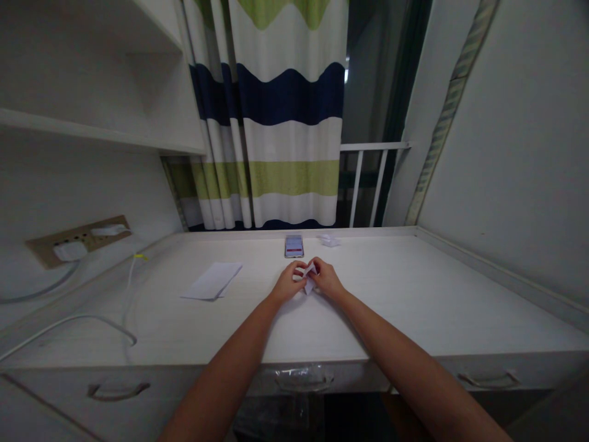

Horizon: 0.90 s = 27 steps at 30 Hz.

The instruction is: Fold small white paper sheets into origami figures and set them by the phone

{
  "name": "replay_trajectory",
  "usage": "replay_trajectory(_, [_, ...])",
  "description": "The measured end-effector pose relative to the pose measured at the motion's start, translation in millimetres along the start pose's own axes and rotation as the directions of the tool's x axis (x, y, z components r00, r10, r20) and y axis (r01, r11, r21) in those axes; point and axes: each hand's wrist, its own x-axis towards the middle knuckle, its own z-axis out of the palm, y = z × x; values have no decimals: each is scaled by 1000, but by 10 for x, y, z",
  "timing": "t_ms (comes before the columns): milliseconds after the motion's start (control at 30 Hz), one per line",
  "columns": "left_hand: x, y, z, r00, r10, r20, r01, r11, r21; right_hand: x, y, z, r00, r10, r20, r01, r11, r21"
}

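Observation:
Both my hands meet over the middle of a white desk (414, 294). Between them is a small folded piece of white paper (310, 281). My left hand (289, 283) pinches its left side with closed fingers. My right hand (327, 277) grips its right side, fingers curled around the fold. The paper sits just above the desk surface, partly hidden by my fingers.
A phone (294, 245) with a lit screen lies just beyond my hands. A small crumpled white piece (329, 240) rests to its right. A stack of white sheets (213, 280) lies to the left. Cables (92, 322) run from a wall socket strip (78, 239). Drawer handles (118, 389) line the front edge.

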Motion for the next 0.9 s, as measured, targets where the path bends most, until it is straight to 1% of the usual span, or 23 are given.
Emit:
replay_trajectory(233, [21,-28,-20,998,6,-70,-4,1000,28,9,5,25,1000,0,6,0,1000,10])
replay_trajectory(400, [5,-38,-12,997,-77,3,77,996,-38,12,20,13,1000,-17,15,17,999,41])
replay_trajectory(533, [25,-74,-20,996,-87,-9,86,993,-83,1,26,9,999,10,43,-15,992,127])
replay_trajectory(667, [64,-89,-48,992,-99,-73,85,980,-178,1,22,19,995,-18,98,-8,966,257])
replay_trajectory(767, [76,-49,-60,989,-112,-97,85,966,-245,16,16,21,995,-14,96,-20,938,346])
replay_trajectory(900, [70,32,-59,986,-143,-90,109,945,-308,44,26,17,996,-2,86,-35,904,426])
